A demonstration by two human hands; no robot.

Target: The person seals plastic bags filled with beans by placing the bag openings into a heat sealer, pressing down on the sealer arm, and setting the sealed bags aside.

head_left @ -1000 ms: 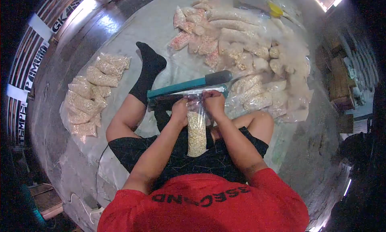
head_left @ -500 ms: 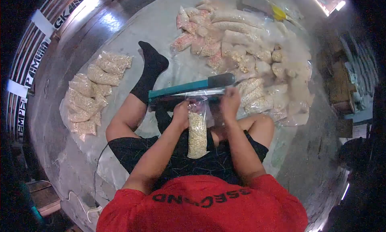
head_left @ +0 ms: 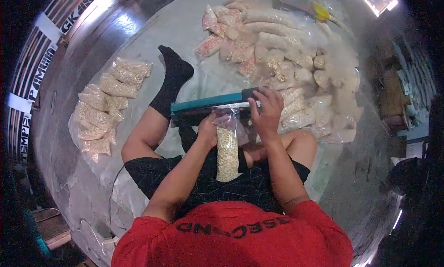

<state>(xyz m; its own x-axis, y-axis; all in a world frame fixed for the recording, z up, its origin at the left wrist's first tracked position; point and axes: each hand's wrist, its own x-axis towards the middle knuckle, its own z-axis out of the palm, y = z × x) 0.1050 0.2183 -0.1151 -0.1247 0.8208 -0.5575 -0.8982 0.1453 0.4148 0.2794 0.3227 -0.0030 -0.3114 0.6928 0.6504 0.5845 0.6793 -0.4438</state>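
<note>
Right hand (head_left: pixel 269 115) shifted from bag (head_left: pixel 227 153) to black handle (head_left: pixel 249 93), grip unclear; left hand (head_left: pixel 208 130) pinches bag.

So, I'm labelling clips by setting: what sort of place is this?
Probably a packing workshop: filled clear bags lie on a floor sheet, near a teal-armed device resembling a bag sealer.

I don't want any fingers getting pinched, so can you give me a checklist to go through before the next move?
1. Left hand holding the bag: ok.
2. Right hand at the black handle: ok.
3. Filled part of the bag away from the blue-green bar: ok.
4. Top of the bag flat under the bar: cannot tell, too unclear there.
5. Left fingertips out from under the bar: cannot tell, they're partly hidden.
</note>
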